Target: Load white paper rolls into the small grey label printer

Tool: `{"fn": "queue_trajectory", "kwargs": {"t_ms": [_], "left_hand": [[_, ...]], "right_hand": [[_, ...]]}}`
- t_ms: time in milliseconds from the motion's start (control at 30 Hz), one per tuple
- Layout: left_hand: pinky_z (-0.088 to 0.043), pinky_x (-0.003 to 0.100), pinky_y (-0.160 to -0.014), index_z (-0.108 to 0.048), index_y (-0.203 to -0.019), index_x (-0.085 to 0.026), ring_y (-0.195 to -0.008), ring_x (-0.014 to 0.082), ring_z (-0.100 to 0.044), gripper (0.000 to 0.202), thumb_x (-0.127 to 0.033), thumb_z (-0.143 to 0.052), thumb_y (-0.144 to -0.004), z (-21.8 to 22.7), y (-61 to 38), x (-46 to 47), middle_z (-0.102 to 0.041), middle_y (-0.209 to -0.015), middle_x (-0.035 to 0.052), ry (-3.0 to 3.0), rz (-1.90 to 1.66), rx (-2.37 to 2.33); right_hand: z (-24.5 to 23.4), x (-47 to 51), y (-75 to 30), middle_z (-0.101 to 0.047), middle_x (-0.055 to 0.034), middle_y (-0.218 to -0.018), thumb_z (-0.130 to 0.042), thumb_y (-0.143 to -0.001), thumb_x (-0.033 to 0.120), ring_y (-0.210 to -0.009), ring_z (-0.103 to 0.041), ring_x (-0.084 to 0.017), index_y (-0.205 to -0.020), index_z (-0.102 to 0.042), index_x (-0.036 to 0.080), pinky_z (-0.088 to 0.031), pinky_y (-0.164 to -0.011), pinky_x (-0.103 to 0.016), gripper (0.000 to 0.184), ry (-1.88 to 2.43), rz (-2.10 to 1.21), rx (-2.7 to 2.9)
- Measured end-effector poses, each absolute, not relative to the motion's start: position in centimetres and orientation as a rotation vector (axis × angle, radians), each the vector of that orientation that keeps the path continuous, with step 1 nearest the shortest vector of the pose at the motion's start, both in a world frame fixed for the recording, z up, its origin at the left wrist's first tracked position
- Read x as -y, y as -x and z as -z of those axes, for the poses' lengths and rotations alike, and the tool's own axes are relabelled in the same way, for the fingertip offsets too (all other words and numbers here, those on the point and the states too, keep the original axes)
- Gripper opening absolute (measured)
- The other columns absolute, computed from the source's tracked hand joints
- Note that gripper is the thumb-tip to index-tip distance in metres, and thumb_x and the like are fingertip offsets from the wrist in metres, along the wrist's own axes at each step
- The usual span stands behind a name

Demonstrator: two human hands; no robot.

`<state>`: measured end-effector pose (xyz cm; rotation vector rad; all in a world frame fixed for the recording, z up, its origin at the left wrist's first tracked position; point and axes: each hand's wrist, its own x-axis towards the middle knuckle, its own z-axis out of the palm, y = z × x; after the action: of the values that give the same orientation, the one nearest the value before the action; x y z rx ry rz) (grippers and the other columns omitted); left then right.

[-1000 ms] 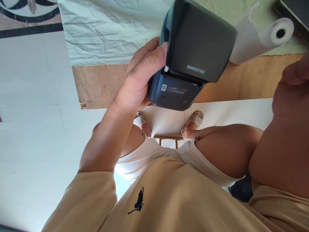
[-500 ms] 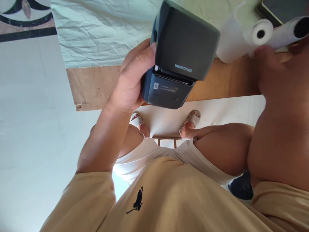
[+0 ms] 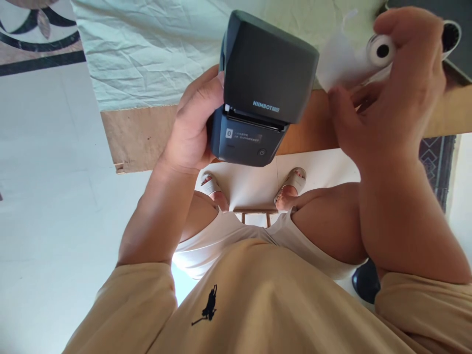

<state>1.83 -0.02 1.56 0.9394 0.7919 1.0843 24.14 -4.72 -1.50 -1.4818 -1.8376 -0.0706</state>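
Here's the left hand (image 3: 195,118), clamped along the side of a dark printer (image 3: 271,69), thumb pressed by the lid, the whole thing held up over the table's (image 3: 143,132) near edge. And over on the right, the right hand (image 3: 396,98) is well apart from it, thumb and forefinger spread; whether those fingers grip anything, I can't tell.

Now the key line: the white paper roll (image 3: 356,66) lies between the printer and the right hand, just beside both, and the right hand is the nearer one. Its long axis slants away to the right, hollow end that way, while the printer's runs away from the body, leaning slightly right at its far end.

Look at the surfaces! Matte, round-cornered lid, narrow slot across the front; smooth, thin paper, with a wispy strip curling up. A second roll (image 3: 450,38) shows a dark hollow behind the fingers. Beneath it all, wrinkled pale green cloth (image 3: 147,49), then bare, brownish wood.
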Motion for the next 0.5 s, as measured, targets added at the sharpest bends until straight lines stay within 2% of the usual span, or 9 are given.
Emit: {"fn": "queue_trajectory", "kwargs": {"t_ms": [100, 200, 300, 400, 500], "left_hand": [[-0.025, 0.025, -0.051, -0.048, -0.063, -0.016, -0.054, 0.0087, -0.033, 0.048, -0.053, -0.054, -0.091, -1.3, -1.9, 0.0, -0.039, -0.061, 0.0026, -0.968, -1.086, -0.790], [-0.024, 0.024, -0.051, -0.048, -0.063, -0.015, -0.055, 0.0078, -0.033, 0.052, -0.058, -0.051, -0.092, -1.3, -1.9, -0.1, -0.037, -0.062, 0.0025, -0.963, -1.090, -0.785], [-0.025, 0.024, -0.050, -0.050, -0.065, -0.015, -0.056, 0.0074, -0.034, 0.044, -0.048, -0.053, -0.094, -1.2, -1.7, -0.1, -0.036, -0.063, 0.0020, -0.945, -1.079, -0.743], [-0.026, 0.023, -0.049, -0.052, -0.070, -0.015, -0.056, 0.0076, -0.036, 0.034, -0.041, -0.059, -0.091, -1.1, -1.3, -0.2, -0.036, -0.065, 0.0012, -0.955, -1.053, -0.706], [-0.030, 0.023, -0.051, -0.053, -0.072, -0.015, -0.058, 0.0083, -0.038, 0.032, -0.041, -0.065, -0.087, -1.2, -1.0, -0.1, -0.037, -0.066, 0.0011, -0.964, -1.026, -0.681]], "right_hand": [[1.8, 4.2, -24.0, -0.056, -0.0058, -0.121, -0.059, -0.073, 0.008, -0.106, -0.062, -0.015, -0.125, -0.053, 0.018, -0.052, -0.079, -0.025, 0.054, 1.469, 0.008, 1.768], [1.9, 4.2, -23.5, -0.057, -0.0027, -0.115, -0.056, -0.073, 0.005, -0.099, -0.063, -0.008, -0.121, -0.054, 0.021, -0.040, -0.058, -0.012, 0.050, 1.300, -0.185, 1.708], [1.8, 4.6, -22.7, -0.059, -0.0031, -0.107, -0.054, -0.078, 0.009, -0.085, -0.059, -0.004, -0.124, -0.053, 0.021, -0.036, -0.052, -0.009, 0.048, 1.255, -0.382, 1.727], [1.9, 4.8, -22.2, -0.060, -0.0040, -0.100, -0.061, -0.075, 0.014, -0.077, -0.053, -0.004, -0.120, -0.058, 0.020, -0.043, -0.059, -0.016, 0.045, 1.355, -0.253, 1.869], [2.2, 4.6, -22.1, -0.057, -0.0080, -0.101, -0.066, -0.076, 0.022, -0.093, -0.056, -0.010, -0.114, -0.063, 0.020, -0.049, -0.072, -0.023, 0.038, 1.405, -0.011, 1.927]]}}
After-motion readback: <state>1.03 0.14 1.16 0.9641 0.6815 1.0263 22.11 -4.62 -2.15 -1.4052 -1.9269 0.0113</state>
